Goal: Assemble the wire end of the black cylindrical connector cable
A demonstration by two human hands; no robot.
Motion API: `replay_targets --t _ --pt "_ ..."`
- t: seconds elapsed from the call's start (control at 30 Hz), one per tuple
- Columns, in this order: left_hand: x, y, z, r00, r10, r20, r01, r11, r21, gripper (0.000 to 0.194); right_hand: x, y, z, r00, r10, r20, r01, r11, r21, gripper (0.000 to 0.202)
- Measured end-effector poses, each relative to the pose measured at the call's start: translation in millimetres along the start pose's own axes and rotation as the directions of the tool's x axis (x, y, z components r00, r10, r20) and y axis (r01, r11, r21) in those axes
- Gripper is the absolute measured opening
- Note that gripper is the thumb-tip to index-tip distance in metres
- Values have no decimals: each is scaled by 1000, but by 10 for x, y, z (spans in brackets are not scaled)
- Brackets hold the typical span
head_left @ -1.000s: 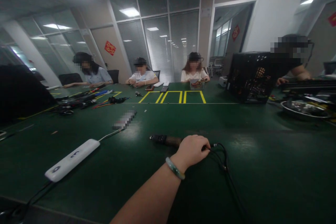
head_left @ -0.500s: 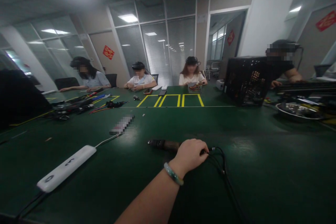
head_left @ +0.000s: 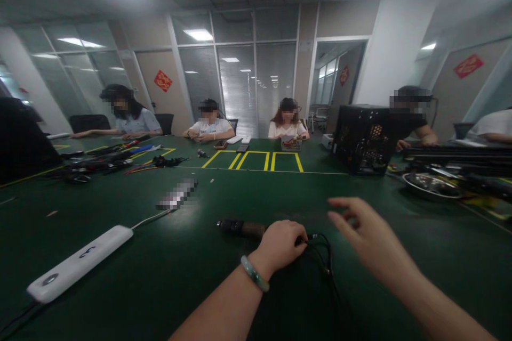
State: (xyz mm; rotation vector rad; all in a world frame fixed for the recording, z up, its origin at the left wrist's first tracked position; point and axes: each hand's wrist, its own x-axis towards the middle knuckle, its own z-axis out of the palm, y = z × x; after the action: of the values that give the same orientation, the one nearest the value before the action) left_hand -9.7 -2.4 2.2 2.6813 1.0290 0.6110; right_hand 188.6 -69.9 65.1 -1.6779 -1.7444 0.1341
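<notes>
A dark corded electric screwdriver (head_left: 242, 228) lies on the green table, its tip toward the left. My left hand (head_left: 282, 245), with a green bangle at the wrist, closes over its rear end and hides part of it. Out of that end runs a black cable (head_left: 329, 261), which curves toward the table's near edge. To the right, my right hand (head_left: 362, 229) hovers above the table with thumb and fingers apart. Nothing is between them, and they do not touch the screwdriver.
A white power bank-like block (head_left: 84, 261) with a cable leads to a blurred phone-like object (head_left: 178, 194) at left. Tangled cables (head_left: 92, 160) lie farther back. A black computer case (head_left: 362, 138) and a metal bowl (head_left: 432, 186) stand at right. Several people sit around the table.
My right hand has come into view from the right. My left hand stays on the screwdriver. The whole view has shifted slightly.
</notes>
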Motion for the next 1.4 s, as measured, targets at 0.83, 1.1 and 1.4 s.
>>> replay_targets --t 0.83,1.1,1.4 --pt "31 -31 82 998 -52 -22 52 998 -29 10 -116 336 714 940 46 337 -103 983 154 12" --pt "21 -34 46 1000 -8 18 9 1000 -29 8 -117 252 768 970 -121 211 141 987 -83 8" --pt "-34 6 -20 999 40 34 -41 999 2 28 -82 237 870 939 -278 203 309 941 -140 20"
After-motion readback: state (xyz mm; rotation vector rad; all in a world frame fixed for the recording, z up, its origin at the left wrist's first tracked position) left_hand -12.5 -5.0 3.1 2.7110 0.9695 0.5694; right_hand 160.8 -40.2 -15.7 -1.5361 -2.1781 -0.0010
